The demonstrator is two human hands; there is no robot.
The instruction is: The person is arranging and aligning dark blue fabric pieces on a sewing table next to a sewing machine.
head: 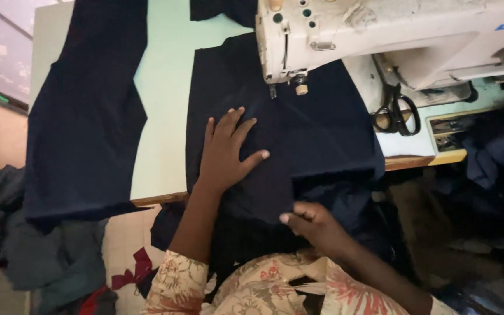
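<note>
Bright daylight washes the pale table (pixel 167 116) beyond the left hand (pixel 224 153); below the right hand (pixel 316 224) everything sinks dim, soft and slightly blurred.

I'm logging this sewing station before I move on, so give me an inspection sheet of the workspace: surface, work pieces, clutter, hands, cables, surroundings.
Surface: pale green table top with a wooden front edge.
Job's things: dark navy fabric lies under the head of the white sewing machine and hangs over the table's front edge.
Clutter: second navy piece draped at the table's left; black scissors beside the machine.
Hands: left hand flat on the fabric, fingers spread; right hand pinches the fabric's lower edge.
Cables: nothing seen.
Surroundings: heaps of dark cloth on the floor at left; more dark cloth at right.
</note>
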